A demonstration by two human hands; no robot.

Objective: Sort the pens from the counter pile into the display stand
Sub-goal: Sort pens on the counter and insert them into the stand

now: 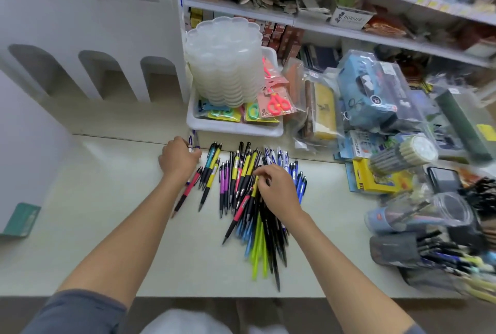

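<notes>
Left hand (179, 158) is knuckles-up at the far-left edge of the pen pile (241, 186), arm stretched forward, fingers curled round a couple of white-and-blue pens (192, 141) whose ends stick out toward the white tray (233, 131). Right hand (279, 190) is palm-down over the pile's middle, fingertips curled onto yellow-and-black pens; can't tell if it's actually pinching one. Pile lies fanned on the counter (107, 213) just in front of the tray, white arched stand (94, 76) back-left.

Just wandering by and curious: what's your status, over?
Left hand grips white pens. Right hand on the pen pile, grip unclear. White tray close behind pile.
</notes>
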